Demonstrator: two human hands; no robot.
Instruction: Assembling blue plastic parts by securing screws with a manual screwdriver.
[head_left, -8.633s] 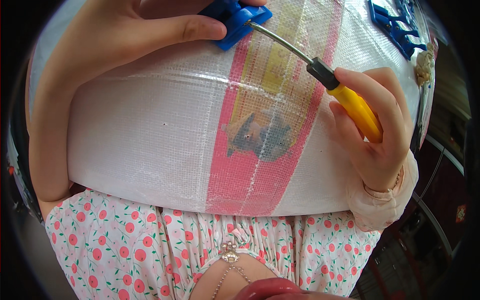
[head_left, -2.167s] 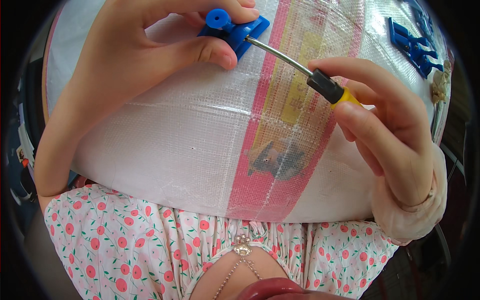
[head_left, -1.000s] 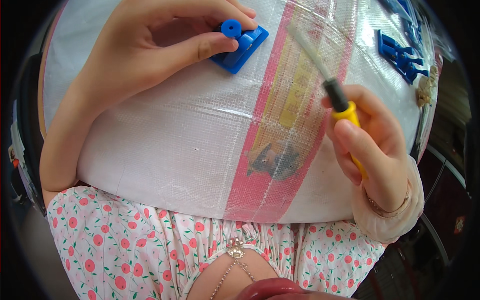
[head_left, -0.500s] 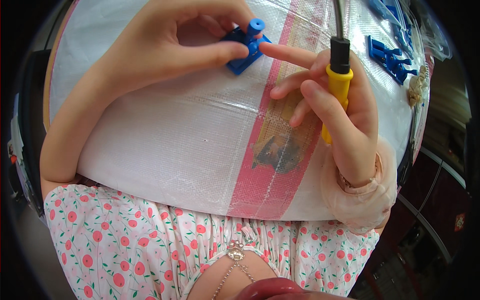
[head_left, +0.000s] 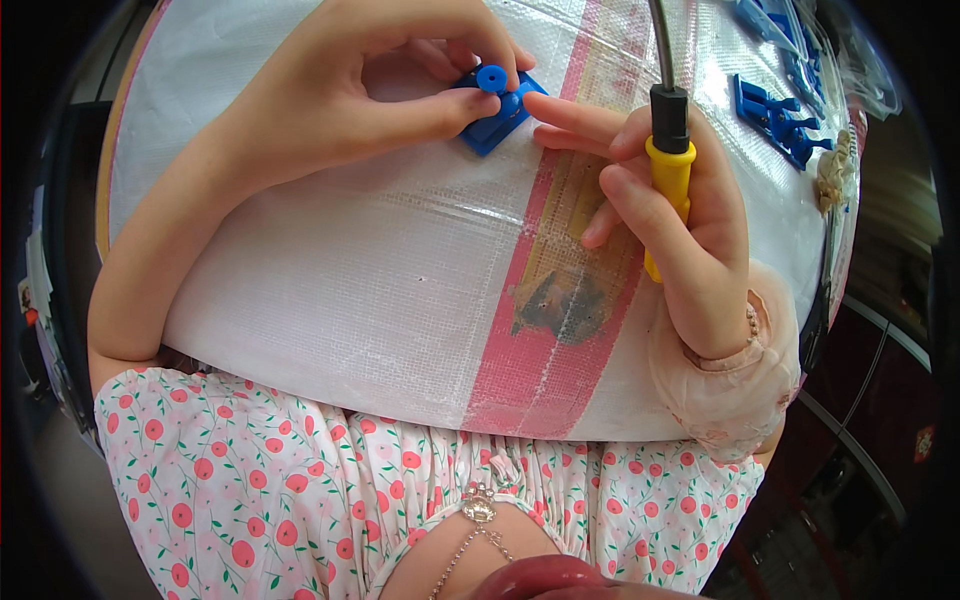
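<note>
Near the top middle, my left hand [head_left: 400, 95] pinches a small blue plastic part [head_left: 492, 130] between thumb and fingers. The part has a flat base and a round knob [head_left: 491, 79] with a hole in its top. My right hand [head_left: 690, 220] holds a yellow-handled screwdriver [head_left: 669, 170] with a black collar, cradled between thumb and palm. Its metal shaft points away from me, and its tip lies beyond the upper edge. My right index fingertip is at the right edge of the blue part; whether it touches is hard to see.
Another blue plastic part [head_left: 780, 122] lies at the far right. Beyond it are more blue pieces [head_left: 800, 60] and clear plastic bags [head_left: 865, 70]. A white woven sheet [head_left: 330, 270] with a pink and tan stripe covers the round table. A dark stain [head_left: 565, 305] marks the stripe.
The blue part's knob has tipped left and toward me under my left hand. My right hand and the screwdriver have shifted slightly left, and its fingers have drawn closer together.
</note>
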